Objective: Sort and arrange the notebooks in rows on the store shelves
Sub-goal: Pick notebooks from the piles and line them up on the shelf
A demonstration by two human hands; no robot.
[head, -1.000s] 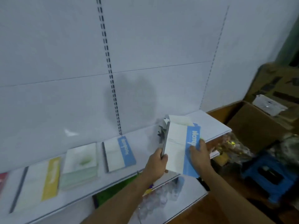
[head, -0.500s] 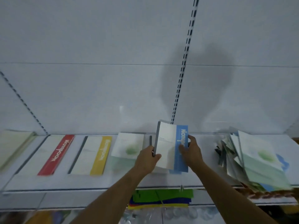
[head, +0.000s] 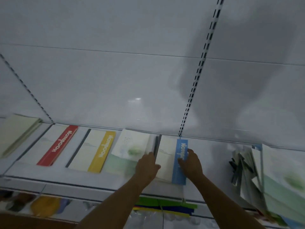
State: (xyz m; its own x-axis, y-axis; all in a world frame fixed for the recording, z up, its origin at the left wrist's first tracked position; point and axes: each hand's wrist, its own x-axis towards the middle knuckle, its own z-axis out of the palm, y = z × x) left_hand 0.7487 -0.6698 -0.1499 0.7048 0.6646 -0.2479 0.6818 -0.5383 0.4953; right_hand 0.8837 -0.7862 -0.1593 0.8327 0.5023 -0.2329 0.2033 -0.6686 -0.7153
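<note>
- While both hands bear on it, the blue-striped notebook (head: 171, 161) lies on the white shelf (head: 206, 171), its far edge close to the back panel (head: 115, 80), just right of the green-print notebook.
- The left hand (head: 146, 166) meets it at the dark spine edge, thumb over the white cover and fingers down the spine side, so that grip pinches the notebook's left edge.
- The right hand (head: 189, 161) lies on the blue stripe with fingers only slightly bent, a pressing grip rather than a pinch; whether the thumb curls under the edge cannot be told.
- The notebook sits between the two hands, each touching it (left at the spine, right at the stripe).
- Piles laid flat in the row, counted left to right: one cream notebook (head: 18, 133) at the frame's edge, one red-striped notebook (head: 56, 145), one yellow-striped notebook (head: 92, 151), one green-print notebook (head: 130, 149), then the blue one: five in all. How many lie in each pile cannot be told.
- To the right, well apart from the hands, a loose heap of notebooks (head: 272, 176) leans at mixed angles; its count is too blurred to tell.
- One slotted upright (head: 198, 76) runs down the back panel to just behind the blue notebook; a second slotted upright (head: 24, 86) slants at the far left.
- Below the shelf's front edge lie coloured sheets (head: 165, 205) in green, blue and yellow.
</note>
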